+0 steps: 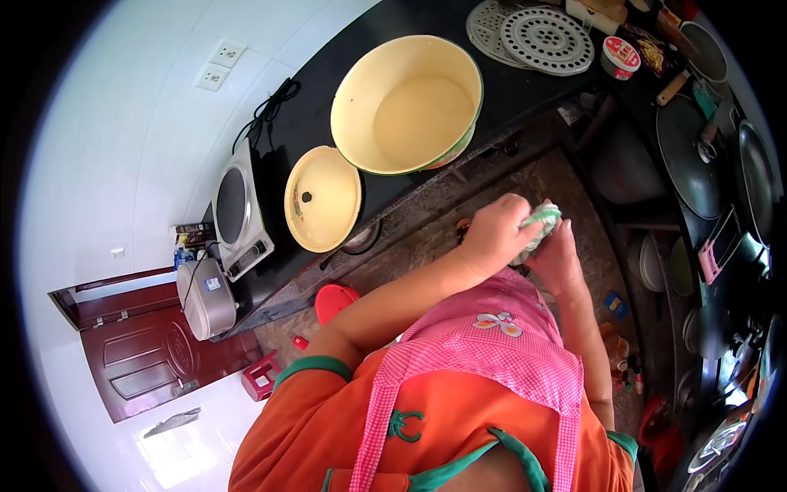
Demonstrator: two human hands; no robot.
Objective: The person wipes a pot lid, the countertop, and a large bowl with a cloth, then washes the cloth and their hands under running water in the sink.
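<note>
My left hand (497, 233) is closed on a bunched green and white cloth (544, 218) in front of the pink apron (459, 328). On the cloth's other side, my right hand (557, 257) grips it too, close to my left hand. Both hands are over the floor, beyond the counter's front edge. A large, deep cream basin (418, 111) stands on the black counter, with nothing visible inside. Beside it lies a cream lid (321, 205) with a dark knob.
An electric hotplate (235, 205) and a rice cooker (205, 299) stand at the left. Perforated steamer plates (547, 41) and a red-lidded tub (620, 57) lie at the top. Pans and a wok (689, 156) line the right. A red basin (334, 303) sits low beside the counter.
</note>
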